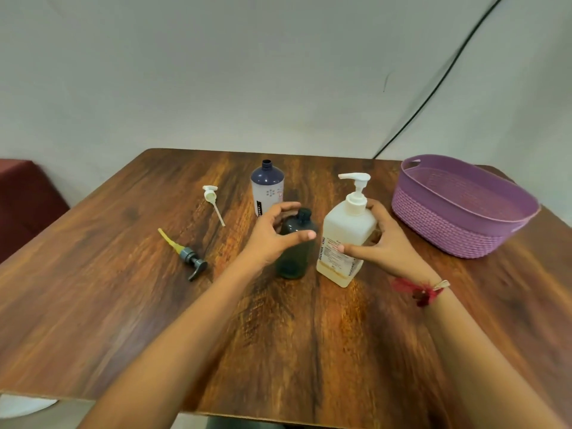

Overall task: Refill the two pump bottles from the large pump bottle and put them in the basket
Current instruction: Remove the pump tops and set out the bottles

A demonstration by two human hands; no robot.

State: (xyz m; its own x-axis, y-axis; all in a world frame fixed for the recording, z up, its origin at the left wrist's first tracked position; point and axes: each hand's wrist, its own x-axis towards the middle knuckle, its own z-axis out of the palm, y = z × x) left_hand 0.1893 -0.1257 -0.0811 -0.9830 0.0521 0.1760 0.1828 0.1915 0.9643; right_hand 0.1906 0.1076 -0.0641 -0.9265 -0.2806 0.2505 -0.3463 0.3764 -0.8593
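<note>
The large white pump bottle (340, 239) stands at the table's middle with its pump on. My right hand (383, 243) grips it, thumb across the label and fingers behind. Just left of it stands a dark green bottle (294, 261) with no pump. My left hand (272, 236) curls round its shoulder, thumb in front. Behind them a navy-and-white bottle (267, 188) stands open-necked. A white pump (212, 199) and a dark pump with a yellow tube (185, 253) lie on the table to the left. The purple basket (458, 233) sits at the right, empty.
The wooden table (278, 335) has its near edge close to me. A black cable (433, 94) runs down the wall behind the basket. A dark red seat (28, 199) is at the far left.
</note>
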